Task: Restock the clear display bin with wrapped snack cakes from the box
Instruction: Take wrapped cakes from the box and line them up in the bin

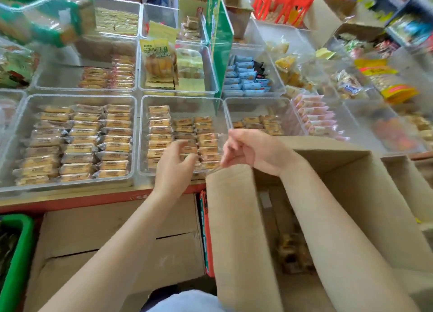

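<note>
Where the wrapped snack cakes (161,126) sit in the clear display bin (182,100), you see three rows of small rectangular packs in clear film with golden-brown cake and a dark printed label on each. The left row reaches furthest toward the back wall; the two rows to its right stop short of it.

Your left hand (174,168) is over the near end of the bin, above the middle row, fingers curled loosely toward the thumb. Whether it grips a pack cannot be told, because of blur.

Your right hand (248,151) is at the bin's near right corner, just above the raised flap of the open cardboard box (239,229). Its fingers point down and left, loosely bent, with nothing visibly held.

More cakes lie deep in the box, below your right forearm, blurred.
</note>
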A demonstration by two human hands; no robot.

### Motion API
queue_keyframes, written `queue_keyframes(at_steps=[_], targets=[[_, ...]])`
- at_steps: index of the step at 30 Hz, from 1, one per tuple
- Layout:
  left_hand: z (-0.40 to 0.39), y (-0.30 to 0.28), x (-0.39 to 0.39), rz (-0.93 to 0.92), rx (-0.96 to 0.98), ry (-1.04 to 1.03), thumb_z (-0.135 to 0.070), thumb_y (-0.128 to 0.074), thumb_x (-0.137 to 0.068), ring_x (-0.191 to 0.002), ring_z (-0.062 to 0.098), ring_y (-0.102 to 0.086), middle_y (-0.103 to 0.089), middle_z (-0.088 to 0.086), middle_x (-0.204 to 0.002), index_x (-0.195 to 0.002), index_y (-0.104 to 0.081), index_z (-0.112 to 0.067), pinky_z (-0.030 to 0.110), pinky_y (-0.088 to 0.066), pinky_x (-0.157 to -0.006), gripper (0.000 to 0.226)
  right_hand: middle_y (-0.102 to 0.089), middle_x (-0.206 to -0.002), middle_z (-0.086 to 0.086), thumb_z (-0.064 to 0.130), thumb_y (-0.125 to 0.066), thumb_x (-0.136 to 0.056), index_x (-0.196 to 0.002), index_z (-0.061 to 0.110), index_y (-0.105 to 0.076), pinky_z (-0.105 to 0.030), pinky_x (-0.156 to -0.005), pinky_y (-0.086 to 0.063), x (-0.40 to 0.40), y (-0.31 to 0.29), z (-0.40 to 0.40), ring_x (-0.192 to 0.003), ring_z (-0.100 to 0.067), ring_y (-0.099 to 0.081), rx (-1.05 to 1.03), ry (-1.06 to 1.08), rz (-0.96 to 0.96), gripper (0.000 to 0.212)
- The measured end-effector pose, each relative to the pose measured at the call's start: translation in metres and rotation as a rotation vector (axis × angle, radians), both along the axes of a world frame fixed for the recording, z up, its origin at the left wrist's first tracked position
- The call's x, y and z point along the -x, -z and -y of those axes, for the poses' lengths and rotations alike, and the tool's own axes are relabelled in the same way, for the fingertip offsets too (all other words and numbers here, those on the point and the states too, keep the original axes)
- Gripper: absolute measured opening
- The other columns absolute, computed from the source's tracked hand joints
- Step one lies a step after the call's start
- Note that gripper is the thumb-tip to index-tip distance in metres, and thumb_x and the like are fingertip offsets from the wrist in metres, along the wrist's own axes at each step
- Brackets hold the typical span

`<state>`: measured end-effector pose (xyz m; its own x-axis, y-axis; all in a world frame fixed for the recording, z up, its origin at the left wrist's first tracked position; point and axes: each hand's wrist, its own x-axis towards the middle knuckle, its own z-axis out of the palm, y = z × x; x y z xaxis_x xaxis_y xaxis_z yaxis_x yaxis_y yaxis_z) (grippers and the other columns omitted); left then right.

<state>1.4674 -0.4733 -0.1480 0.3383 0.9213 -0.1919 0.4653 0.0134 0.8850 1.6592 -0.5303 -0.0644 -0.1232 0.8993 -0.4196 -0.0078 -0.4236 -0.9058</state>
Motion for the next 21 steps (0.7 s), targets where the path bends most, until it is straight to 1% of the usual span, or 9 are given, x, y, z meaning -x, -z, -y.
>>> queue_keyframes(at_steps=[2, 4, 7, 9, 13, 14, 15, 17, 21], targets=[[0.032, -0.03, -0.04, 0.076, -0.14, 0.064, -0.022, -0.057, -0.1, -0.128, 0.015, -0.048, -0.051, -0.001, -0.142, -0.144, -0.049, -0.018, 0.041, -0.045, -0.109, 0.044, -0.053, -0.07, -0.012, 0.032, -0.043, -0.106, -0.065, 0.014, -0.043, -0.034, -0.071, -0.054, -0.046, -0.012, 0.041, -0.069, -0.029, -0.061, 0.048, 0.022, -0.037, 0.045], [0.058, -0.047, -0.083, 0.052, -0.284, 0.201, -0.024, -0.056, -0.1, -0.135, 0.016, -0.041, -0.046, -0.001, -0.148, -0.143, -0.049, -0.021, 0.043, -0.039, -0.115, 0.044, -0.049, -0.069, -0.011, 0.033, -0.042, -0.107, -0.064, 0.015, -0.04, -0.034, -0.071, -0.053, -0.089, 0.0, 0.076, -0.067, -0.027, -0.057, 0.159, 0.048, 0.125, 0.047], [0.086, -0.054, -0.151, -0.137, -0.49, 0.421, -0.032, -0.052, -0.101, -0.145, 0.02, -0.032, -0.035, -0.001, -0.159, -0.15, -0.041, -0.024, 0.042, -0.029, -0.119, 0.051, -0.059, -0.075, -0.01, 0.037, -0.053, -0.103, -0.072, 0.013, -0.053, -0.038, -0.08, -0.059, -0.139, 0.053, 0.111, -0.073, -0.024, -0.063, 0.389, 0.179, 0.378, 0.038], [0.1, -0.043, -0.193, -0.248, -0.582, 0.522, -0.034, -0.052, -0.099, -0.152, 0.025, -0.022, -0.027, 0.004, -0.164, -0.155, -0.032, -0.019, 0.044, -0.015, -0.124, 0.061, -0.067, -0.085, -0.012, 0.035, -0.057, -0.101, -0.091, 0.008, -0.063, -0.041, -0.084, -0.061, -0.167, 0.098, 0.125, -0.079, -0.024, -0.07, 0.525, 0.349, 0.496, 0.03], [0.117, 0.009, -0.226, -0.673, -0.779, 0.599, -0.043, -0.053, -0.096, -0.156, 0.035, 0.008, 0.003, 0.013, -0.17, -0.161, 0.008, -0.012, 0.054, 0.012, -0.123, 0.094, -0.069, -0.1, -0.015, 0.022, -0.054, -0.1, -0.102, 0.009, -0.059, -0.023, -0.06, -0.056, -0.214, 0.185, 0.145, -0.08, -0.024, -0.066, 0.628, 0.326, 0.699, 0.014], [0.117, 0.018, -0.226, -0.721, -0.834, 0.59, -0.044, -0.054, -0.094, -0.156, 0.036, 0.011, 0.006, 0.014, -0.169, -0.16, 0.013, -0.012, 0.056, 0.012, -0.123, 0.1, -0.067, -0.113, -0.017, 0.019, -0.058, -0.098, -0.113, 0.008, -0.058, -0.026, -0.067, -0.057, -0.225, 0.205, 0.149, -0.092, -0.026, -0.067, 0.64, 0.31, 0.762, 0.019], [0.117, 0.024, -0.226, -0.737, -0.866, 0.579, -0.045, -0.055, -0.092, -0.155, 0.036, 0.01, 0.006, 0.014, -0.169, -0.16, 0.014, -0.012, 0.056, 0.012, -0.123, 0.103, -0.059, -0.133, -0.018, 0.02, -0.062, -0.095, -0.132, 0.007, -0.051, -0.032, -0.084, -0.057, -0.234, 0.224, 0.154, -0.112, -0.03, -0.063, 0.669, 0.302, 0.818, 0.041], [0.115, 0.028, -0.227, -0.736, -0.897, 0.57, -0.048, -0.057, -0.09, -0.156, 0.036, 0.007, 0.003, 0.013, -0.169, -0.161, 0.011, -0.012, 0.056, 0.008, -0.124, 0.105, -0.029, -0.157, -0.019, 0.031, -0.067, -0.094, -0.157, 0.013, -0.022, -0.043, -0.111, -0.041, -0.245, 0.252, 0.163, -0.141, -0.036, -0.038, 0.711, 0.267, 0.883, 0.079], [0.113, 0.031, -0.229, -0.766, -0.913, 0.545, -0.047, -0.062, -0.086, -0.156, 0.035, 0.005, 0.0, 0.012, -0.169, -0.161, 0.008, -0.013, 0.058, 0.003, -0.125, 0.109, -0.018, -0.161, -0.018, 0.043, -0.068, -0.092, -0.159, 0.019, -0.016, -0.051, -0.118, -0.03, -0.258, 0.282, 0.167, -0.146, -0.041, -0.024, 0.659, 0.211, 0.891, 0.088]])
